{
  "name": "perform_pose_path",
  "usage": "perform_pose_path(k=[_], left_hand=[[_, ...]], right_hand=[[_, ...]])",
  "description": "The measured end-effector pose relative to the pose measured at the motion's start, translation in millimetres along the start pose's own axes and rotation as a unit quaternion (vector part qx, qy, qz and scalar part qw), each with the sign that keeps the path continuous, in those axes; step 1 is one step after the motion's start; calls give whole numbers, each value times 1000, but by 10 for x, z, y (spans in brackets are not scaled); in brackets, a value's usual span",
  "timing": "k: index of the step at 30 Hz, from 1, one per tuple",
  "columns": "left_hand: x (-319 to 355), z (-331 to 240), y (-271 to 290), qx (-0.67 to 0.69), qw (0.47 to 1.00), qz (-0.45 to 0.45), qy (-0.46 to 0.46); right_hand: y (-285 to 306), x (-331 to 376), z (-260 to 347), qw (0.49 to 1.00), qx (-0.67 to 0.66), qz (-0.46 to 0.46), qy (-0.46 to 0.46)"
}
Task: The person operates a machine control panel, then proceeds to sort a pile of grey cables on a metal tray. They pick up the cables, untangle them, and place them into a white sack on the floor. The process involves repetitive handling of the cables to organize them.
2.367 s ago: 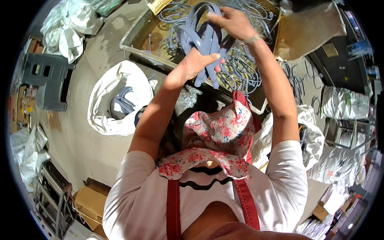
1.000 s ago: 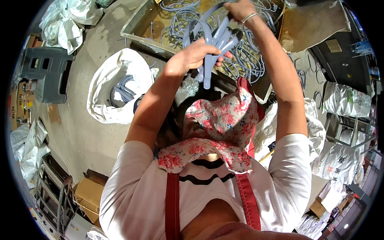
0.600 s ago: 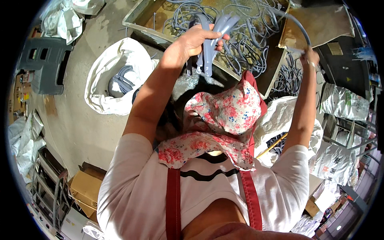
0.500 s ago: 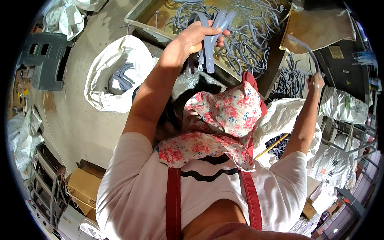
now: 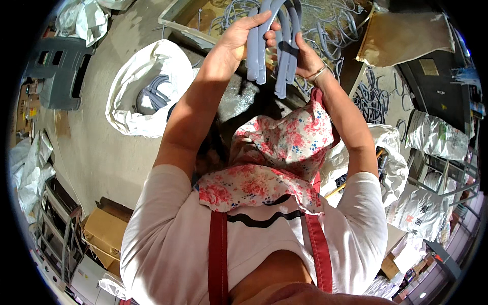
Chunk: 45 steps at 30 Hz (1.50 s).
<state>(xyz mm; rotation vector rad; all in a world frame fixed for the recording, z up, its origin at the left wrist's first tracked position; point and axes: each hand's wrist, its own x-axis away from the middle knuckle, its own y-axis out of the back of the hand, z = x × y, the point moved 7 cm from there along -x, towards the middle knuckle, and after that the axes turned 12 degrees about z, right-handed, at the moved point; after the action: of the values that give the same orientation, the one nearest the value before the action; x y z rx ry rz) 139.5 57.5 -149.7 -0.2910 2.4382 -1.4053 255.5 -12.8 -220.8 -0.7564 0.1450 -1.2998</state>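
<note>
Both hands are raised at the near edge of a shallow tray (image 5: 180,38) that holds tangled thin grey strips. A bundle of flat, grey-blue rubbery straps (image 5: 260,61) hangs bent over between them, loose ends downward. My left hand (image 5: 246,38) is closed round the bundle's left side, thumb across the front. On the other side my right hand (image 5: 309,57) grips the straps, its thumb pointing up along them; some of its fingers are hidden behind. A floral cloth apron (image 5: 279,142) covers my lap below the bundle.
On the left floor stands an open white sack (image 5: 119,109) with coiled grey straps (image 5: 155,94) inside. To the right lie a heap of thin grey strips (image 5: 371,99) and another white sack (image 5: 394,170). A brown board (image 5: 406,38) rests at the far right; a cardboard box (image 5: 104,234) sits lower left.
My right hand has come in from the far right, where it held a long thin grey strip, to the bundle. The straps in my left hand now hang bent over, slightly higher.
</note>
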Motion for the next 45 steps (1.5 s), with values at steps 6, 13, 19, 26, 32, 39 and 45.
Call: perform_pose_path(k=[6, 13, 19, 26, 32, 39, 45], left_hand=[[187, -59, -40, 24, 994, -83, 67], [370, -286, 130, -85, 989, -65, 102], [564, -632, 16, -480, 800, -345, -105], [1098, -1078, 18, -511, 715, -458, -134], [1537, -1305, 317, -432, 737, -484, -189], [2705, -960, 1273, -161, 847, -507, 10], [3962, -597, 1735, -21, 740, -653, 157]], right_hand=[[-136, -181, 71, 999, 25, -16, 22], [-222, -264, 378, 971, 205, -114, 36], [-202, -105, 1068, 831, 423, -300, 204], [-1030, -564, 1131, 884, 405, -150, 178], [-1123, -1139, 913, 869, 444, -156, 152], [-1212, -1975, -229, 961, 256, -34, -100], [-830, -2595, -1755, 767, 576, -44, -279]])
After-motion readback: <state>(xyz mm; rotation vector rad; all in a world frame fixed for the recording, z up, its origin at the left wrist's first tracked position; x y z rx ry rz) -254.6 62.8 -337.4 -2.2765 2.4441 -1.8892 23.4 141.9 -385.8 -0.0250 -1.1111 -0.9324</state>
